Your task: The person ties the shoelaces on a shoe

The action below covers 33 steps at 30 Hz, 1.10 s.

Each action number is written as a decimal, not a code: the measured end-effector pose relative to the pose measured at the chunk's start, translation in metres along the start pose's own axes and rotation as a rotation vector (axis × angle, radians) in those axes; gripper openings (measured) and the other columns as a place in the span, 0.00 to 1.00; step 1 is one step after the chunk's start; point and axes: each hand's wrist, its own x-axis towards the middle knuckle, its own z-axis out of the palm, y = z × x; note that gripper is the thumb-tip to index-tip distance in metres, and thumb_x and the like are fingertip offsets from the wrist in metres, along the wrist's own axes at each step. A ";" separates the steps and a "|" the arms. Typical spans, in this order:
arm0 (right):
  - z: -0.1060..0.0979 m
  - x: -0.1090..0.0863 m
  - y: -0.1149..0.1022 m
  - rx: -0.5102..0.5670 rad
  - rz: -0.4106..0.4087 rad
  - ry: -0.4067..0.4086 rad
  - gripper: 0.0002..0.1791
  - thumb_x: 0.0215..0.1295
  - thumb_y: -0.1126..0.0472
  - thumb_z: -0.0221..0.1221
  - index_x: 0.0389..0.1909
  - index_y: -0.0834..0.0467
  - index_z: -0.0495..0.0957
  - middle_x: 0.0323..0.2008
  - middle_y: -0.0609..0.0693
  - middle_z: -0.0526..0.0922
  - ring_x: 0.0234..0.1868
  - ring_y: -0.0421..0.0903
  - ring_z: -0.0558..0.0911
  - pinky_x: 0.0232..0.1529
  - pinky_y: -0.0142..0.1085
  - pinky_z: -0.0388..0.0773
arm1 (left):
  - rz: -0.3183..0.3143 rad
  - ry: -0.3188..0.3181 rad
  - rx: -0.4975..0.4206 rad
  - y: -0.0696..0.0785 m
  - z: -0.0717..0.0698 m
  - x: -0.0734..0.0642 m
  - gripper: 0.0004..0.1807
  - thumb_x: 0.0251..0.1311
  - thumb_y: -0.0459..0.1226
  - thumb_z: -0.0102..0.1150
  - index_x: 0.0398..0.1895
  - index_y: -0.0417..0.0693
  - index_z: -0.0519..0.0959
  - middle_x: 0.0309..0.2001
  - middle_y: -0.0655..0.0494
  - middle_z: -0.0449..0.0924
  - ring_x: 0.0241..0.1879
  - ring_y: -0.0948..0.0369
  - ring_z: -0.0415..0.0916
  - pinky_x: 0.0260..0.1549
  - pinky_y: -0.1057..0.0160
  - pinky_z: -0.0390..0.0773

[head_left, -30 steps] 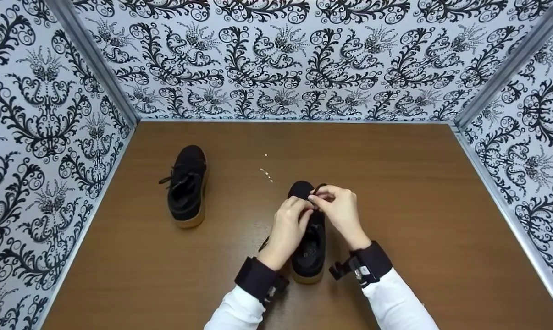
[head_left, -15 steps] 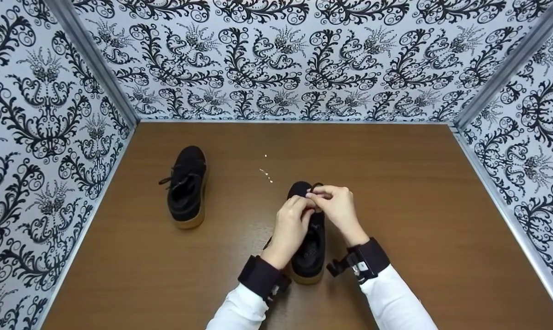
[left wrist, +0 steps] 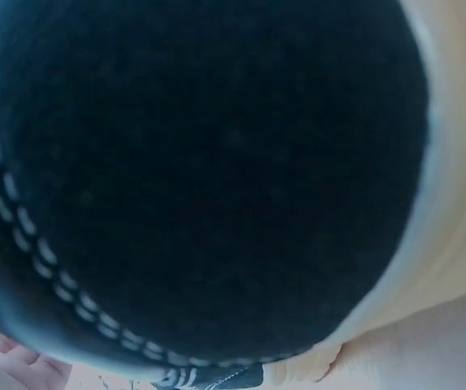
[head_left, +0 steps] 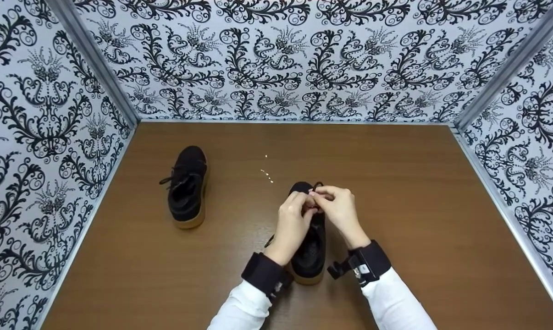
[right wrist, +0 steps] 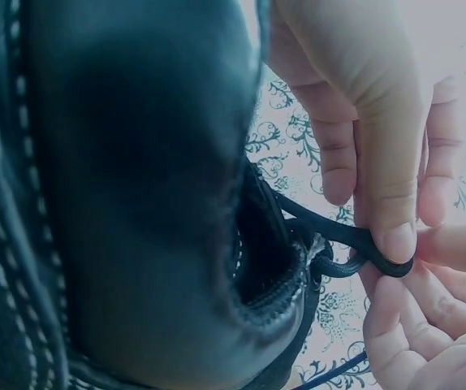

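A black shoe point(head_left: 309, 256) with a tan sole stands in front of the person, toe pointing away. Over its laced front, the left hand point(head_left: 292, 222) and right hand point(head_left: 341, 208) meet fingertip to fingertip. In the right wrist view, a dark shoelace point(right wrist: 330, 231) rises from the eyelets and bends round where the hands meet. The left thumb point(right wrist: 397, 236) pinches this lace, and the right fingers grip it at the bend. Above the right fingers a small lace loop point(head_left: 319, 184) sticks out. The shoe's stitched heel point(left wrist: 217, 162) fills most of the left wrist view.
A second black shoe point(head_left: 188, 188) with its laces hanging to the left stands at the table's left side. Small pale specks point(head_left: 267, 175) lie on the brown table point(head_left: 409, 183). Patterned walls point(head_left: 276, 59) enclose the back and both sides.
The left hand and forearm have shifted slightly right, bringing the fingers closer to the right hand. The lace loop over the right fingers has changed shape a little. Both shoes stay in place.
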 end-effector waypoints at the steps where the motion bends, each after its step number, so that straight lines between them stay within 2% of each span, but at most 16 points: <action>1: 0.000 0.000 0.000 -0.001 -0.005 0.004 0.07 0.56 0.63 0.66 0.34 0.62 0.86 0.30 0.57 0.86 0.23 0.41 0.83 0.20 0.28 0.77 | -0.016 0.001 -0.008 0.000 0.000 0.000 0.11 0.45 0.30 0.71 0.27 0.45 0.75 0.30 0.56 0.75 0.31 0.63 0.76 0.31 0.73 0.76; 6: 0.001 -0.002 0.000 -0.030 -0.040 0.036 0.09 0.54 0.61 0.68 0.34 0.62 0.86 0.29 0.57 0.86 0.18 0.43 0.80 0.18 0.25 0.74 | -0.118 -0.012 -0.063 -0.001 -0.001 0.000 0.14 0.44 0.31 0.72 0.29 0.42 0.75 0.30 0.53 0.75 0.28 0.62 0.77 0.29 0.74 0.76; 10: 0.001 -0.006 -0.008 -0.033 -0.046 0.046 0.10 0.54 0.64 0.68 0.35 0.66 0.85 0.30 0.61 0.86 0.22 0.49 0.83 0.18 0.23 0.73 | -0.194 -0.028 -0.081 -0.003 -0.001 0.001 0.14 0.44 0.34 0.73 0.32 0.41 0.77 0.30 0.53 0.77 0.27 0.63 0.78 0.28 0.74 0.77; 13: -0.001 -0.011 -0.023 -0.042 -0.058 0.040 0.09 0.54 0.66 0.67 0.35 0.68 0.85 0.29 0.62 0.85 0.23 0.51 0.83 0.18 0.20 0.71 | -0.213 -0.035 -0.072 -0.005 -0.001 0.000 0.12 0.44 0.37 0.73 0.30 0.43 0.80 0.28 0.54 0.78 0.26 0.63 0.78 0.27 0.73 0.76; 17: -0.005 -0.018 -0.039 -0.043 -0.083 0.013 0.08 0.54 0.67 0.66 0.34 0.68 0.85 0.28 0.61 0.85 0.20 0.47 0.81 0.19 0.21 0.71 | -0.227 -0.051 -0.085 -0.008 -0.002 0.000 0.10 0.44 0.38 0.72 0.24 0.44 0.80 0.26 0.55 0.78 0.25 0.63 0.77 0.26 0.71 0.77; 22: -0.009 -0.019 -0.033 0.018 -0.097 -0.070 0.09 0.56 0.67 0.65 0.36 0.68 0.84 0.30 0.61 0.85 0.21 0.46 0.80 0.21 0.25 0.73 | -0.266 -0.091 -0.108 -0.008 -0.006 0.001 0.09 0.45 0.39 0.71 0.23 0.46 0.79 0.26 0.57 0.78 0.25 0.63 0.77 0.26 0.70 0.76; 25: -0.012 -0.019 -0.027 0.035 -0.114 -0.106 0.10 0.57 0.67 0.64 0.39 0.67 0.83 0.34 0.60 0.86 0.26 0.44 0.82 0.26 0.26 0.76 | -0.288 -0.118 -0.110 -0.007 -0.008 0.002 0.09 0.46 0.40 0.71 0.23 0.47 0.79 0.25 0.58 0.78 0.25 0.66 0.75 0.25 0.72 0.73; 29: -0.019 -0.024 -0.018 -0.008 -0.140 -0.123 0.12 0.58 0.65 0.64 0.42 0.65 0.83 0.36 0.57 0.85 0.33 0.40 0.83 0.35 0.27 0.77 | -0.301 -0.123 -0.129 -0.007 -0.008 0.003 0.10 0.47 0.39 0.71 0.23 0.47 0.78 0.25 0.58 0.78 0.24 0.67 0.74 0.25 0.73 0.72; 33: -0.023 -0.028 -0.008 -0.048 -0.118 -0.190 0.15 0.55 0.64 0.67 0.44 0.64 0.82 0.32 0.55 0.84 0.31 0.43 0.80 0.33 0.30 0.76 | -0.314 -0.115 -0.147 -0.008 -0.008 0.004 0.09 0.47 0.37 0.71 0.23 0.46 0.79 0.24 0.58 0.79 0.23 0.67 0.74 0.25 0.72 0.72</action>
